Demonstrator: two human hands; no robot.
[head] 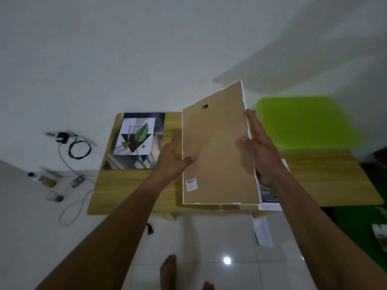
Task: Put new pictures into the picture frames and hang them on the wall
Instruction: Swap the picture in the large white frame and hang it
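Picture frame (217, 147) held back-up over wooden table (125, 195), thumb-pinched at 9 o'clock edge by left hand (171, 162), 3 o'clock by right hand (261, 151). Long axis 6–12; hanger (204, 106) at 12.

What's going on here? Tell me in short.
A person holds a white picture frame with both hands over the wooden table, its brown back and hanger facing the camera. The left hand pinches its left edge, the right hand its right edge. A leaf print lies on the table to the left.
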